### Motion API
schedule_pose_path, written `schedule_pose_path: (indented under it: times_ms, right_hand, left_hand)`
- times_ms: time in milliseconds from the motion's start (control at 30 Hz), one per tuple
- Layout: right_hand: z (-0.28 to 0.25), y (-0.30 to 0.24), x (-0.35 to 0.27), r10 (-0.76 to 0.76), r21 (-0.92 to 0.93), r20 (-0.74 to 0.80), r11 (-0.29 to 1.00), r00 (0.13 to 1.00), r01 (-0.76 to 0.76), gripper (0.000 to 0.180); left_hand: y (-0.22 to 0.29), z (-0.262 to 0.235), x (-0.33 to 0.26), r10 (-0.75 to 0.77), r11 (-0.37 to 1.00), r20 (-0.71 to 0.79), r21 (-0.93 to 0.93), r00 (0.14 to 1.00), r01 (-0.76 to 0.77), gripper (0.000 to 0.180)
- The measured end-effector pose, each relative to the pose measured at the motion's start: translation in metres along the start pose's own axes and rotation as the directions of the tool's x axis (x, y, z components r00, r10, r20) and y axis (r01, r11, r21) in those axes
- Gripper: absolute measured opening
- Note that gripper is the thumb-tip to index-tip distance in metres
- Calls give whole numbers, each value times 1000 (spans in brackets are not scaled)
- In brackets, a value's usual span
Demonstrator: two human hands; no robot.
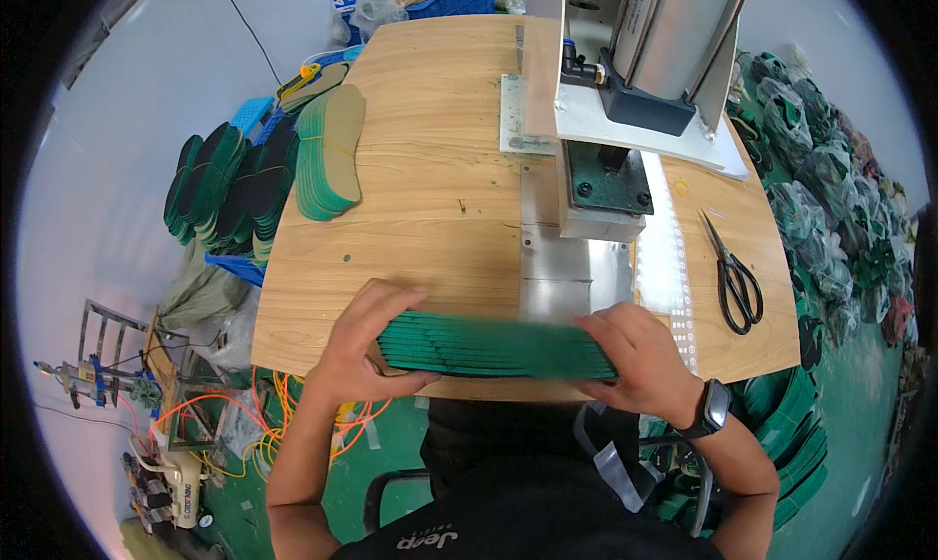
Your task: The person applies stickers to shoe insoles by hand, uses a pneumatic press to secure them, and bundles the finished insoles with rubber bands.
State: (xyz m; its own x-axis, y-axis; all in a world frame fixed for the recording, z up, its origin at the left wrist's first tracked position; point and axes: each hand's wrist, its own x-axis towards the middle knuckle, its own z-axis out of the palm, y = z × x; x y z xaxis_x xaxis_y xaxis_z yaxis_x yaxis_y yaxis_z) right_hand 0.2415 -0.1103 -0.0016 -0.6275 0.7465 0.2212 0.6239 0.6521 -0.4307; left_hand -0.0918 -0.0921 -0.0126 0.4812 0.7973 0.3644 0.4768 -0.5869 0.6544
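Observation:
A thick stack of green shoe insoles (493, 346) lies on its side along the near edge of the wooden table (430, 159). My left hand (363, 342) grips its left end, fingers curled over the top. My right hand (640, 360), with a dark watch on the wrist, clasps the right end. Both hands press the stack together between them.
A press machine (635, 62) with a metal base plate (567, 267) stands at the table's middle right. Black scissors (735, 277) lie to the right. Another insole stack (330, 154) sits at the table's left edge, with more insoles in blue crates (230, 193) beyond it. Bagged green pieces (831, 218) pile up on the right.

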Motion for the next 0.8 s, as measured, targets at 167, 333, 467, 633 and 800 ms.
schedule_pose_path:
  times_ms: [167, 333, 467, 633, 800]
  right_hand:
    - [3, -4, 7, -1, 130, -177, 991, 984, 25, 68]
    - [6, 18, -19, 125, 297, 85, 944, 989, -145, 80]
    - [4, 5, 0, 61, 194, -137, 980, 989, -33, 86]
    - [10, 30, -22, 40, 305, -93, 952, 995, -10, 75]
    - [15, 18, -15, 56, 258, -189, 966, 980, -5, 57]
  left_hand:
    - [5, 10, 2, -28, 999, -8, -42, 1000, 27, 79]
    - [4, 12, -3, 41, 999, -23, 30, 999, -41, 79]
    - [15, 15, 8, 12, 999, -54, 38, 998, -10, 76]
    - [6, 12, -1, -51, 998, 57, 48, 997, 48, 75]
    - [-11, 20, -5, 98, 995, -86, 33, 991, -96, 68]
